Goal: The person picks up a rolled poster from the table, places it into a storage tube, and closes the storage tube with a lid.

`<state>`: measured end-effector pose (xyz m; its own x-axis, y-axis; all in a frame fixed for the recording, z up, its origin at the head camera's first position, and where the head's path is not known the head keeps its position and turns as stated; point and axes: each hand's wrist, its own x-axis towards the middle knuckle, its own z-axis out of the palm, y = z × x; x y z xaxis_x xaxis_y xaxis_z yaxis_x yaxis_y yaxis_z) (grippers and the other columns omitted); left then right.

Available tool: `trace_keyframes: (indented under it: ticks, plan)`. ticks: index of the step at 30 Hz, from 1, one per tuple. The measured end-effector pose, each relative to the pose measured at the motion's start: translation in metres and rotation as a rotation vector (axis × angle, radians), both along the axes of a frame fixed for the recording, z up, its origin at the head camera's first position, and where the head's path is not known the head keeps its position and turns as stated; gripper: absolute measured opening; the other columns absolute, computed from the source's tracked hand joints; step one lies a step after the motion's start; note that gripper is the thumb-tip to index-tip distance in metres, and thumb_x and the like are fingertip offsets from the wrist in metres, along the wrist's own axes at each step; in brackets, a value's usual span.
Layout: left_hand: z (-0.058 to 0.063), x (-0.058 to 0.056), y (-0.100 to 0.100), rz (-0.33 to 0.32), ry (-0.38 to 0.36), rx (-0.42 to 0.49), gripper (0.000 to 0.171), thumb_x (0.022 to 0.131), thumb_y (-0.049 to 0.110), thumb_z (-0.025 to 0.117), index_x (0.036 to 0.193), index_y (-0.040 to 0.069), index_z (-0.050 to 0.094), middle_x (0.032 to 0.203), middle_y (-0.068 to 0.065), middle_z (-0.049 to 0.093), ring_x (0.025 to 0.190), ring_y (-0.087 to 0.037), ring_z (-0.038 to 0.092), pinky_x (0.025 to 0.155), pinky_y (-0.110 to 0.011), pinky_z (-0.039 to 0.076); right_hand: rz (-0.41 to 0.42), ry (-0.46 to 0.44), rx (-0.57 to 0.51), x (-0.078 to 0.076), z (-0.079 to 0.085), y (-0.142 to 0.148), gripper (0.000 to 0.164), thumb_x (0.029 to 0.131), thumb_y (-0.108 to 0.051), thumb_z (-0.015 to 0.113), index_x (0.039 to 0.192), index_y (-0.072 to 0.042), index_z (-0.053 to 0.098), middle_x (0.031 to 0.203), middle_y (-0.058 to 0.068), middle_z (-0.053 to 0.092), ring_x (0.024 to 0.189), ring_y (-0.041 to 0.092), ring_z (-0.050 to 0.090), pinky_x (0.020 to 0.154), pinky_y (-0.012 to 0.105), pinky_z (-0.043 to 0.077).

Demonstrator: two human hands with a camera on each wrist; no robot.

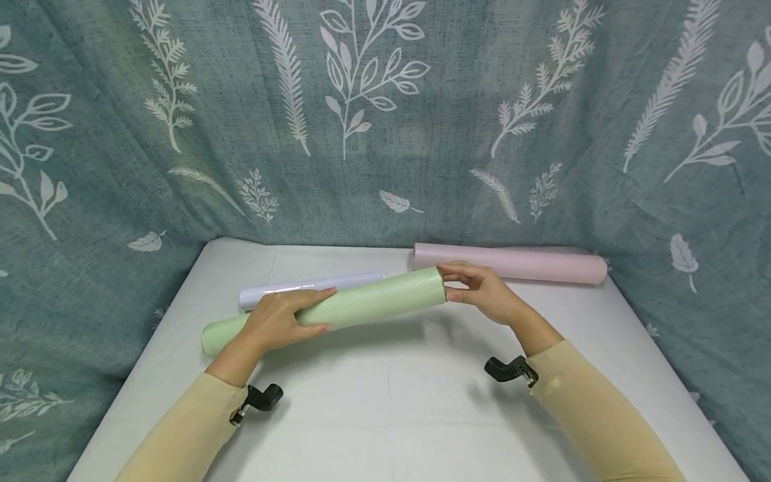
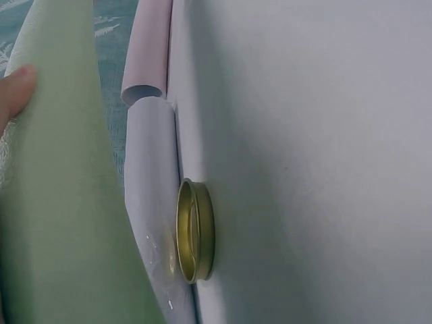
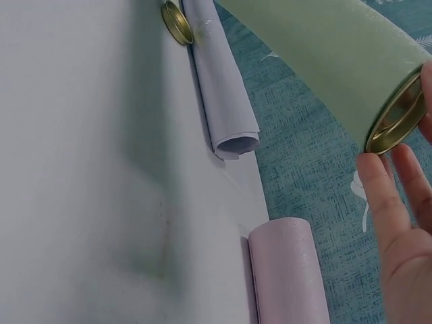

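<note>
A pale green cardboard tube (image 1: pixel 373 300) is held raised and slanting above the white table, its right end higher. My left hand (image 1: pixel 274 320) grips it left of the middle, thumb on the near side and fingers over the far side. At the right end, my right hand (image 1: pixel 482 289) has its thumb and fingertips around the rim of a gold metal lid (image 3: pixel 398 118) set in the tube. A second gold lid (image 2: pixel 204 229) stands on edge against a lilac roll (image 2: pixel 150 155); the tube hides it in the head view.
The lilac roll (image 1: pixel 253 294) lies behind the green tube. A pink roll (image 1: pixel 512 261) lies along the table's back edge at the right. Teal leaf-patterned cloth (image 1: pixel 385 187) hangs behind and at both sides of the white table (image 1: pixel 391 415).
</note>
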<state>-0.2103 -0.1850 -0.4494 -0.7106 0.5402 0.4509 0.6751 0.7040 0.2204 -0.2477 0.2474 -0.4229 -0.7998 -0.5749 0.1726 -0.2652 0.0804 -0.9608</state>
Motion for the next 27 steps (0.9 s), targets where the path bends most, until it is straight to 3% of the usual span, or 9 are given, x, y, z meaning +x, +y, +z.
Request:
trace_keyframes:
  ticks: [7,18,27]
  plan:
    - [0.007,0.000,0.002,-0.003,-0.125,-0.027,0.071,0.083,0.061,0.073,0.146,0.036,0.053,0.135,0.001,0.064,0.121,-0.025,0.062,0.094,-0.048,0.052,-0.016,-0.032,-0.036,0.000,0.004,0.000,0.057,0.089,0.005,0.071,0.143,-0.002,0.054,0.140,0.001,0.055,0.124,0.020,0.056,0.090,0.034,0.056]
    - [0.012,0.000,0.005,-0.001,-0.297,0.014,0.072,0.080,0.060,0.077,0.145,0.037,0.054,0.138,0.001,0.062,0.122,-0.026,0.061,0.098,-0.049,0.049,-0.009,0.010,-0.051,0.001,0.005,-0.002,0.057,0.084,0.007,0.075,0.138,0.006,0.055,0.128,0.001,0.060,0.119,0.018,0.060,0.088,0.033,0.057]
    - [0.014,0.000,0.004,0.044,-0.357,0.065,0.072,0.076,0.067,0.076,0.142,0.045,0.055,0.137,0.004,0.062,0.123,-0.026,0.060,0.097,-0.050,0.049,0.013,0.021,-0.095,-0.001,0.007,-0.006,0.055,0.083,0.008,0.076,0.134,0.006,0.058,0.122,0.004,0.061,0.117,0.017,0.059,0.087,0.032,0.057]
